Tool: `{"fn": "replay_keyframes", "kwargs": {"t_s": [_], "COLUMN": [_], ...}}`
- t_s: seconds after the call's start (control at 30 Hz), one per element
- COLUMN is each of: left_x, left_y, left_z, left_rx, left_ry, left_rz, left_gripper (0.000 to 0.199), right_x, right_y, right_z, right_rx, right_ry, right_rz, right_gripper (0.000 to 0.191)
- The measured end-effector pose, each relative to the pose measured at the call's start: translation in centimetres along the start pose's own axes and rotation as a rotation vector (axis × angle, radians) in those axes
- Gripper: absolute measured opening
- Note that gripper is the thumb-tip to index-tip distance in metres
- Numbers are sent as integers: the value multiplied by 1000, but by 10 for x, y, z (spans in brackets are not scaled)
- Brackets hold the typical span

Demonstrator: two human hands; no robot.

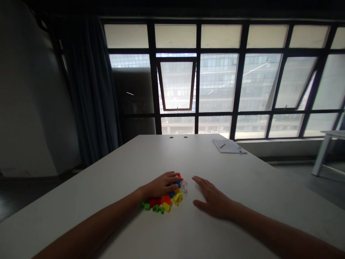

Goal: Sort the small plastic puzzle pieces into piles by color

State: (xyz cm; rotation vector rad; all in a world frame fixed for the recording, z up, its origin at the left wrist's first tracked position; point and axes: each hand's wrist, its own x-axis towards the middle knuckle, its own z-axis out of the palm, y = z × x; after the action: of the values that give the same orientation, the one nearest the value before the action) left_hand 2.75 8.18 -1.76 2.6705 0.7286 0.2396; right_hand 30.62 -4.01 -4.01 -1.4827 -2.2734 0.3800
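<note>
Faint lines of marks run across the papers (229,146) near the far right of the white surface (129,176), too small to read from here. Two pens lie on them, one toward the left side (222,145) and one by the right corner (240,150).

The pile of small plastic pieces (166,200) sits on the nearer half of the surface, under and just beside the left hand (163,184). That hand lies palm down over the back of the pile, its grip loose, fingers stretched toward the right; whether the fingertips press on any piece is hard to tell. Red and orange pieces show below the palm, green pieces (158,209) lie at the near left, yellow ones (178,198) at the near right, and blue bits show by the thumb. A clear piece (184,186) lies at the right side, beyond the left fingertips.

The right hand (211,198) is to the right of the pile, apart from it, its grip spread wide with thumb and fingers pointing left. A strip of surface separates this hand from the clear piece. The pile lies well in from both slanting side edges, and the far edge, beneath the windows (178,86), is farther off.
</note>
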Motion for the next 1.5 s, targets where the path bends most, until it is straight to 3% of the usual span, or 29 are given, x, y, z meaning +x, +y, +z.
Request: {"fn": "replay_keyframes", "kwargs": {"t_s": [0.2,0.33,0.53,0.67,0.83,0.97,1.1,1.33,1.5], "left_x": [-1,-7,-18,-21,-26,-35,-36,-30,-34], "left_y": [61,82,101,97,67,39,33,47,52], "left_z": [24,32,35,20,-1,8,26,31,27], "left_rx": [-63,-176,-288,-389,-299,-91,-10,80,46], "left_ry": [5,69,55,17,95,165,161,120,111], "left_rz": [98,125,109,-19,-36,-89,-119,-5,48], "left_gripper": [57,57,58,57,50,45,45,40,38], "right_x": [-11,-21,-26,-30,-35,-37,-37,-33,-26], "right_y": [-1,0,5,1,4,7,5,5,13], "right_z": [-9,-10,-7,-17,-38,-45,-45,-39,-27], "right_rx": [-19,-2,-8,42,56,10,22,82,147], "right_ry": [-20,7,18,-13,-102,-198,-227,-165,75], "right_rz": [-125,-129,-206,-178,-103,-58,-56,-112,-66], "right_gripper": [66,68,61,62,60,60,58,61,50]}}
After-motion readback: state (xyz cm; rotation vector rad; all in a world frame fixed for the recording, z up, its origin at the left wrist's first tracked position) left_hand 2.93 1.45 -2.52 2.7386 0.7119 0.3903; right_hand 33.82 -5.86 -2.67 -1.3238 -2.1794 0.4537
